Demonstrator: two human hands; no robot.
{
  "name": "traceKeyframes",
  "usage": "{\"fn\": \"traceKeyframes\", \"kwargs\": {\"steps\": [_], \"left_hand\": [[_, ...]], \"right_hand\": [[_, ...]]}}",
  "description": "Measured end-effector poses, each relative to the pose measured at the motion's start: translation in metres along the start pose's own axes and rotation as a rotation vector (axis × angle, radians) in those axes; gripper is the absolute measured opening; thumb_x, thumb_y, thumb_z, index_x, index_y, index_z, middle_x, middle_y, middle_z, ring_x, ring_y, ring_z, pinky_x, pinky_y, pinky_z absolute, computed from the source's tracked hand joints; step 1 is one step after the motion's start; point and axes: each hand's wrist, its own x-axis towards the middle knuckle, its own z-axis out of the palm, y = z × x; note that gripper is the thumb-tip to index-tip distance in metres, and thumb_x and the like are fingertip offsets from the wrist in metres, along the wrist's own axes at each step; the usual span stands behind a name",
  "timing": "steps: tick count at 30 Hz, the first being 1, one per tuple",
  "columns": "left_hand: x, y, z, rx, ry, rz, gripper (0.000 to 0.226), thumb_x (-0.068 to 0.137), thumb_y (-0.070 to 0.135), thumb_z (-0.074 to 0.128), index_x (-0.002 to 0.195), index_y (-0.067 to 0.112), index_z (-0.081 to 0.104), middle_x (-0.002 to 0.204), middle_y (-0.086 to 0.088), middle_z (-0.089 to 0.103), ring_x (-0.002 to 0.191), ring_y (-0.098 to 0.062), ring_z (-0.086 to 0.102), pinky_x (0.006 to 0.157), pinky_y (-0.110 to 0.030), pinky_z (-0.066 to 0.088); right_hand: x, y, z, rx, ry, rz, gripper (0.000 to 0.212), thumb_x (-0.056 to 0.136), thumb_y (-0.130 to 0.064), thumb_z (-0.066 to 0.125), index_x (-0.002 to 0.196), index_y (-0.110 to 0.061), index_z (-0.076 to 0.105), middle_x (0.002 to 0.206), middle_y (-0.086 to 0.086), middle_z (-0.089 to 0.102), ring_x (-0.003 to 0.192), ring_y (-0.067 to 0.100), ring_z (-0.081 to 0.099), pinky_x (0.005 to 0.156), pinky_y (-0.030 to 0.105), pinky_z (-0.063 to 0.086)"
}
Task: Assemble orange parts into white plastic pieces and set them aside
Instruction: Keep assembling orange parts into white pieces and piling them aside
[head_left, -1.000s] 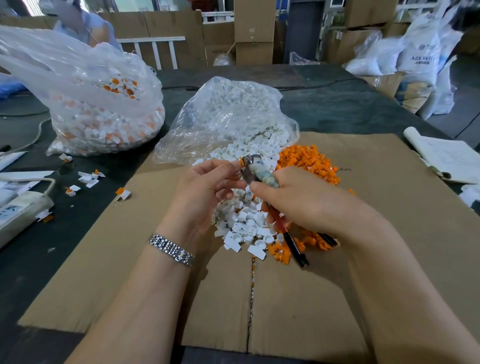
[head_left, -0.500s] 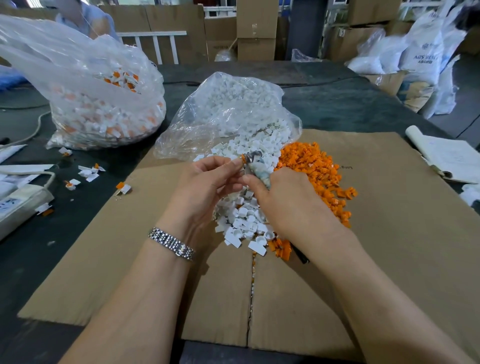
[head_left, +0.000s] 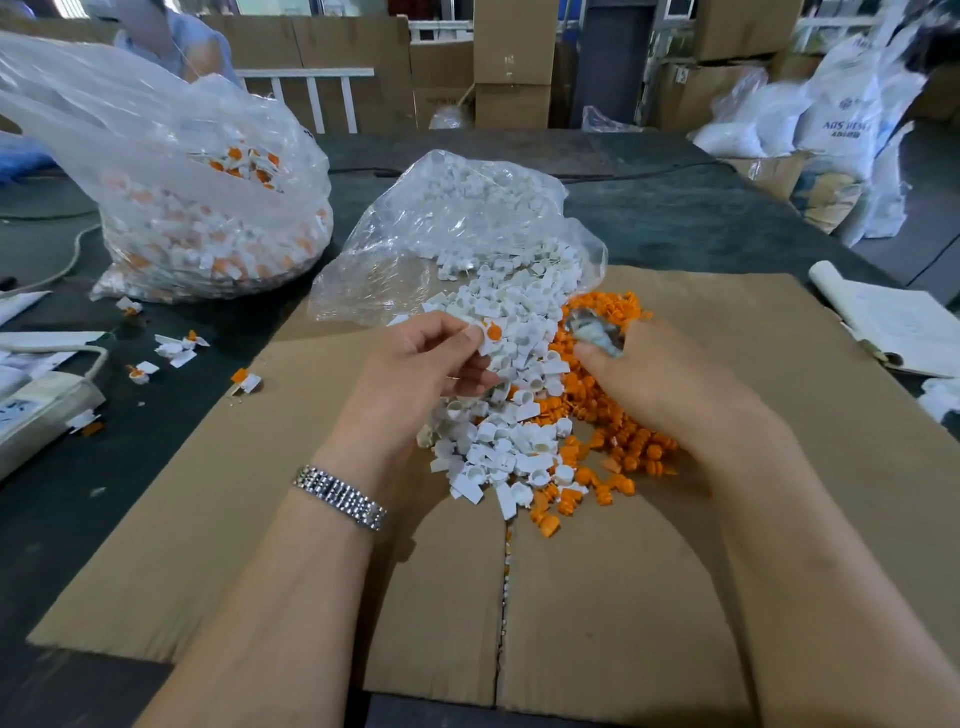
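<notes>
the left hand (head_left: 431, 364) pinches a white plastic piece (head_left: 487, 338) with an orange part (head_left: 494, 330) now seated in it. a moment ago the pliers (head_left: 595, 332) were closing on it; now the right hand (head_left: 670, 384), clamped on them, has swung off toward 2 o'clock over the orange pile (head_left: 613, 415). this one looks assembled, so it is likely due for the bag of finished pieces (head_left: 208, 223) at 10 o'clock on the bench (head_left: 675, 208).

two plastic bags (head_left: 171, 171), two hands (head_left: 415, 374)
</notes>
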Motion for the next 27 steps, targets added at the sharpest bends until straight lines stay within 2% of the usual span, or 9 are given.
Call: {"fn": "traceKeyframes", "kwargs": {"steps": [3,6,10,14,16,19,23,25,27], "left_hand": [[0.000,0.001,-0.002,0.080,0.028,0.018,0.015,0.098,0.018,0.069,0.089,0.008,0.074,0.078,-0.008,0.076,0.078,-0.023,0.078,0.065,-0.019,0.057],[0.000,0.001,-0.005,0.162,0.122,0.030,0.011,0.094,0.020,0.074,0.088,0.011,0.076,0.075,-0.003,0.076,0.070,-0.013,0.075,0.060,-0.018,0.056],[0.004,0.000,-0.021,0.515,0.501,0.085,0.010,0.090,0.023,0.077,0.082,0.023,0.071,0.072,0.007,0.072,0.068,-0.008,0.070,0.061,-0.029,0.054],[0.006,0.000,-0.039,0.758,0.782,0.129,0.009,0.092,0.016,0.066,0.089,0.023,0.061,0.095,0.003,0.066,0.082,-0.017,0.054,0.069,-0.031,0.037],[0.007,-0.001,-0.040,0.772,0.788,0.137,0.010,0.092,0.013,0.062,0.097,0.022,0.059,0.105,-0.004,0.065,0.085,-0.019,0.053,0.069,-0.033,0.036],[0.008,-0.002,-0.035,0.760,0.719,0.168,0.009,0.092,0.013,0.061,0.097,0.021,0.061,0.105,-0.004,0.066,0.087,-0.020,0.056,0.071,-0.033,0.039],[0.010,-0.005,-0.040,0.856,0.605,0.074,0.016,0.092,0.008,0.058,0.094,0.022,0.067,0.102,-0.001,0.067,0.087,-0.021,0.059,0.067,-0.031,0.041],[0.012,-0.006,-0.043,0.915,0.527,-0.029,0.021,0.095,0.009,0.057,0.104,0.022,0.071,0.111,-0.003,0.065,0.076,-0.014,0.053,0.057,-0.026,0.035],[0.015,-0.007,-0.044,0.967,0.428,-0.133,0.029,0.098,0.008,0.056,0.119,0.021,0.071,0.118,-0.005,0.064,0.075,-0.011,0.051,0.059,-0.024,0.035]], "right_hand": [[0.002,0.005,0.018,-0.138,0.031,0.040,0.054,0.094,-0.060,0.050,0.112,-0.010,0.057,0.119,0.017,0.054,0.111,0.038,0.054,0.093,0.051,0.047],[0.000,0.003,0.023,-0.176,0.050,0.030,0.060,0.091,-0.062,0.055,0.118,-0.009,0.054,0.125,0.017,0.050,0.118,0.038,0.049,0.096,0.053,0.043],[0.001,0.006,0.022,-0.130,0.064,0.007,0.059,0.088,-0.061,0.062,0.119,-0.012,0.053,0.123,0.013,0.053,0.119,0.035,0.050,0.097,0.053,0.045],[0.001,0.007,0.018,0.000,0.107,-0.058,0.053,0.088,-0.050,0.068,0.129,-0.021,0.052,0.129,0.007,0.052,0.126,0.031,0.045,0.101,0.052,0.040],[0.000,0.006,0.016,0.012,0.159,-0.156,0.033,0.092,-0.040,0.066,0.121,-0.028,0.057,0.124,0.001,0.053,0.124,0.026,0.044,0.099,0.050,0.037],[-0.003,0.006,0.014,-0.009,0.158,-0.240,0.009,0.091,-0.037,0.067,0.099,-0.034,0.065,0.099,-0.012,0.057,0.112,0.019,0.047,0.091,0.044,0.037],[-0.007,0.006,0.016,-0.192,0.090,-0.235,0.015,0.087,-0.044,0.071,0.098,-0.034,0.067,0.099,-0.010,0.055,0.113,0.020,0.046,0.092,0.045,0.039],[-0.007,0.005,0.017,-0.251,0.091,-0.259,0.014,0.089,-0.043,0.069,0.100,-0.033,0.070,0.100,-0.008,0.049,0.115,0.021,0.043,0.092,0.045,0.041],[-0.007,0.005,0.017,-0.267,0.080,-0.291,0.016,0.091,-0.041,0.069,0.104,-0.034,0.073,0.103,-0.006,0.051,0.116,0.022,0.042,0.092,0.043,0.043]]}}
